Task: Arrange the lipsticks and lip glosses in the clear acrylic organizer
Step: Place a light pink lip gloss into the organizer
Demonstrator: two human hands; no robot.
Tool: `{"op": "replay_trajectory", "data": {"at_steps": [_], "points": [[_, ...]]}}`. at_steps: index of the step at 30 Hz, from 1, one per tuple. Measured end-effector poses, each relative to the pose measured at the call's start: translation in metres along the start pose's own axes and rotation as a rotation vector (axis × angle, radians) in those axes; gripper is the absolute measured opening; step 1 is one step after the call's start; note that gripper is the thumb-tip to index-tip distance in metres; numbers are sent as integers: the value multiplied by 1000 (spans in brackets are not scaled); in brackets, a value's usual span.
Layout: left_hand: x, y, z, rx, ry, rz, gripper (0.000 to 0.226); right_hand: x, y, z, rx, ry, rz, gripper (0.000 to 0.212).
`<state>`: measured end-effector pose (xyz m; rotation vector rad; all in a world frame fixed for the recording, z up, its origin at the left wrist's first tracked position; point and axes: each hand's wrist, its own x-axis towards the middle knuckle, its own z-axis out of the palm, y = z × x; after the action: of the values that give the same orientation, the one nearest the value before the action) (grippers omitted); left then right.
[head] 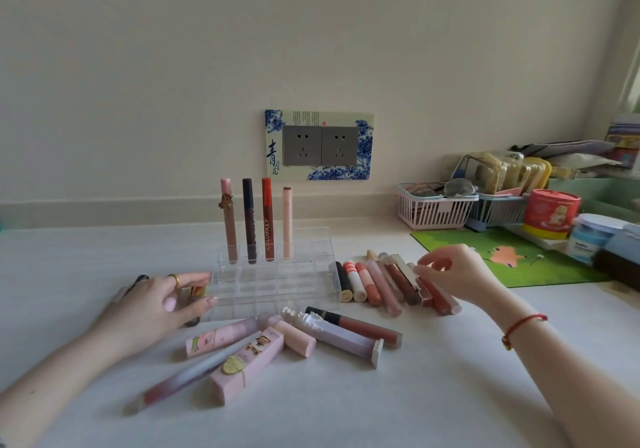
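My right fingers curl down and pinch at a silver tube in the row of lip glosses lying under them on the bench. My left fingers lie fairly straight against the side wall of the organizer. A brown tube sits beneath them, gripped or not I cannot tell. Beyond, four tubes stand upright. I judge this the picking step; next I must lift the tube, turn it upright and lower it into a free cell.

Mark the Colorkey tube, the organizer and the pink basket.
Colorkey tube (267, 231), head view, on its lettered red body.
Organizer (277, 293), head view, on its empty front cells.
Pink basket (433, 212), head view, on its slatted front wall.
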<state>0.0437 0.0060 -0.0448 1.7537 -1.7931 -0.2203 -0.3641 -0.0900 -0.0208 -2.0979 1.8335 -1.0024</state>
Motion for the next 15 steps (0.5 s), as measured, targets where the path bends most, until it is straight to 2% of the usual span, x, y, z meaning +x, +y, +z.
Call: {"op": "replay_trajectory", "data": {"at_steps": [4, 8, 15], "points": [[2, -3, 1, -3, 1, -2, 46, 0, -8, 8, -107, -29, -8, 18], [3, -5, 3, 10, 5, 4, 47, 7, -15, 15, -196, -51, 58, 26], [4, -6, 3, 41, 22, 13, 46, 25, -36, 8, -454, -289, 161, 43]]}}
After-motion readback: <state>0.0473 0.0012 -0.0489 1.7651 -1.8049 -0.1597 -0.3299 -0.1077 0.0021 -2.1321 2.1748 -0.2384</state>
